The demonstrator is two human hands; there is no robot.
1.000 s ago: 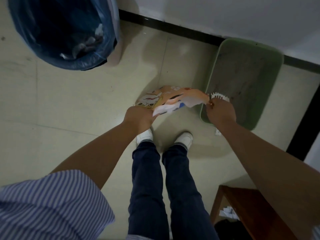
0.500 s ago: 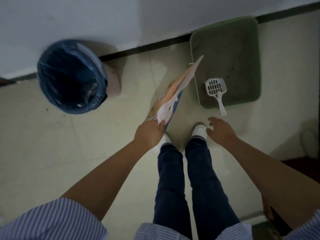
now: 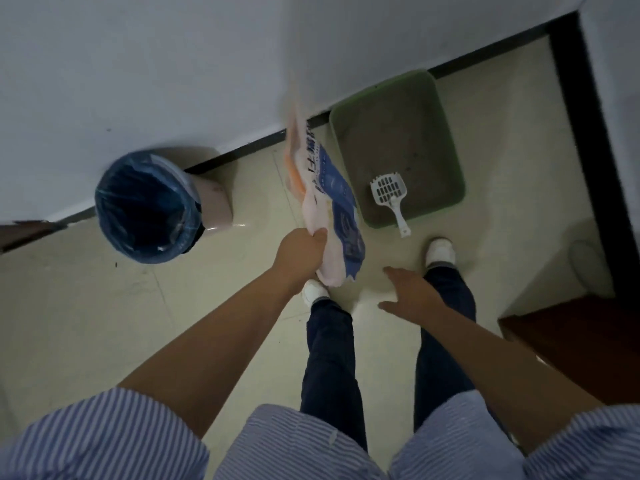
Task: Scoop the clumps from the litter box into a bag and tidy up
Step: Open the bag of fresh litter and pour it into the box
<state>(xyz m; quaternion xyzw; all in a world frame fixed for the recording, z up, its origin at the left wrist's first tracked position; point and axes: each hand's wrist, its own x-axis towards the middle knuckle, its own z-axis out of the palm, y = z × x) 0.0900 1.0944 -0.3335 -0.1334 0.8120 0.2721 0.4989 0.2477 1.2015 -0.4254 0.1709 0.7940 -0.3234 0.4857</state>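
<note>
Gripping bag (image 3: 323, 188) in left hand (image 3: 301, 252) | right hand (image 3: 410, 294) loose, empty | best kept mouth up toward bin (image 3: 147, 206)

A brown wooden cabinet (image 3: 575, 344) stands near the wall (image 3: 173, 64).

The top of the bag (image 3: 322, 188) I gripped in my left hand (image 3: 304, 252) was smeared by motion, so its print could not be read, and my fingers were hidden under its fold. My left shoe (image 3: 313, 292) was partly covered by the bag's lower corner. The inside of the bin (image 3: 145, 206) was too dark to make out. The dark specks in the litter box (image 3: 450, 140) were too small to tell. A brown cabinet (image 3: 571, 344) ran off the right edge.
</note>
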